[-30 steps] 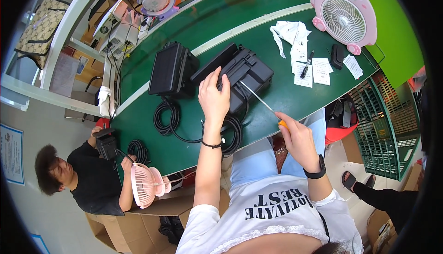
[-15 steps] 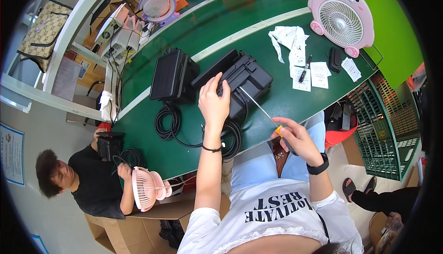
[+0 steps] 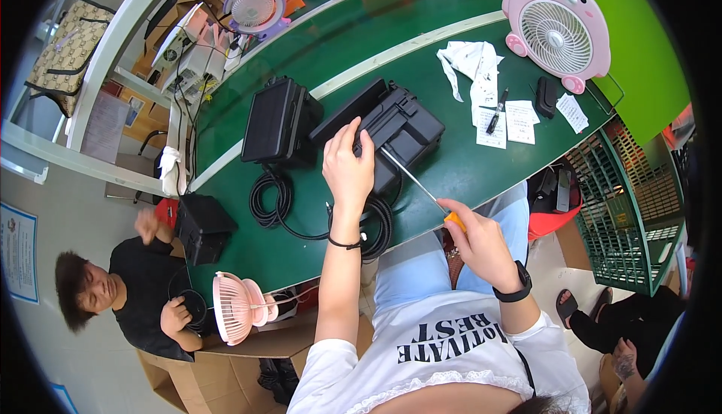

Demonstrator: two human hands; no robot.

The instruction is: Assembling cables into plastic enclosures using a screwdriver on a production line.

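My right hand [image 3: 485, 245] is closed around a screwdriver [image 3: 453, 222] with an orange-and-dark handle and a long metal shaft. The shaft slants up and left, its tip against the near side of a black plastic case [image 3: 406, 132]. Over that case's left part lies my left hand [image 3: 348, 169], its bent fingers and thumb gripping near the joint with a flat black panel [image 3: 350, 109]. What lies under these fingers is hidden. A coiled black cable [image 3: 377, 230] hangs below the case, beside my left wrist.
Left of my case stand a second black case [image 3: 280, 122] and its cable coil [image 3: 269, 200]. Papers [image 3: 492, 124], a pen [image 3: 496, 111] and a pink fan [image 3: 556, 34] lie to the right. A co-worker [image 3: 143, 294] sits left beside another black case [image 3: 203, 226] and a pink fan [image 3: 237, 309].
My right hand has turned and shifted slightly, and the screwdriver tip has moved a little left and down. My left hand stays put. The co-worker's case now stands on the table, one hand raised.
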